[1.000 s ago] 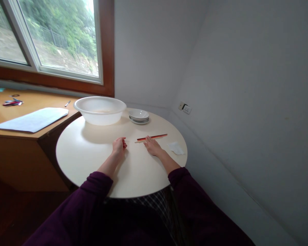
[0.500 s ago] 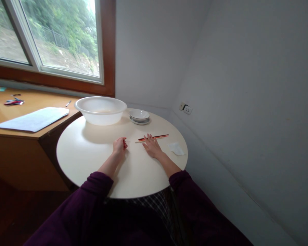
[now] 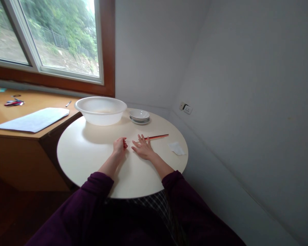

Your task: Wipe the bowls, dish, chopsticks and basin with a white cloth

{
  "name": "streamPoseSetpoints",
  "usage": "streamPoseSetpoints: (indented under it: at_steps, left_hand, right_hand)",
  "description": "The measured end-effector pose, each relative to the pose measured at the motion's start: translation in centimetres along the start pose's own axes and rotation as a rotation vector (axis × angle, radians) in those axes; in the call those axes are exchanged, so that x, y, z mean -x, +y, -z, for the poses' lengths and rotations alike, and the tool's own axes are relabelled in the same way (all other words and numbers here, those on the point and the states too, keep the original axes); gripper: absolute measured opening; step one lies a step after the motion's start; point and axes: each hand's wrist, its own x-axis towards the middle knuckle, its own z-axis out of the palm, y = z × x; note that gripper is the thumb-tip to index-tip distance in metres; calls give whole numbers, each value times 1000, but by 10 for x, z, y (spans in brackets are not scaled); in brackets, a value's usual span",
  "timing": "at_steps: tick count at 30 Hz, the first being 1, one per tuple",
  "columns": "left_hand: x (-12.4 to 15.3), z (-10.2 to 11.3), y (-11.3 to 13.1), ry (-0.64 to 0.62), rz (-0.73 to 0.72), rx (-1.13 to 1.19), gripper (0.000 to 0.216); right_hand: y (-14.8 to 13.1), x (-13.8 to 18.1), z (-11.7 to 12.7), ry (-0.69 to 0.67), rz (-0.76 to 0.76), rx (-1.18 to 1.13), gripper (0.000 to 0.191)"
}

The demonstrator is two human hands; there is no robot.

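Observation:
My left hand point(image 3: 120, 145) rests on the round white table point(image 3: 84, 160) with its fingers curled into a fist, and nothing sticks out of it. Slightly to its right, my right hand point(image 3: 143, 149) lies open with the fingers spread. Its fingertips cover the left end of a small bunch of thin red and dark chopsticks point(image 3: 159, 136) lying crosswise on the tabletop. Whether the fingers press on the chopsticks, I cannot tell. A crumpled white tissue point(image 3: 177, 148) lies to the right of them, near the table edge.
A large translucent white basin point(image 3: 101, 118) stands at the table's back left. Beside it are stacked white dishes point(image 3: 139, 115). The wooden desk point(image 3: 15, 135) on the left holds white paper point(image 3: 36, 119), a pen point(image 3: 68, 103) and small coloured items point(image 3: 14, 102). Walls close in behind and right.
My right hand has slid left along the chopsticks toward my left hand, uncovering more of their middle. My left fist and the dishes have stayed in place.

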Motion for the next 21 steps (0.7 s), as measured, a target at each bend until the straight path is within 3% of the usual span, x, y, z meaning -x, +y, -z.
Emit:
streamPoseSetpoints:
  at_steps: [21]
  left_hand:
    - [1, -1, 2, 7, 25, 23, 6]
  right_hand:
    - [15, -3, -3, -19, -50, -25, 62]
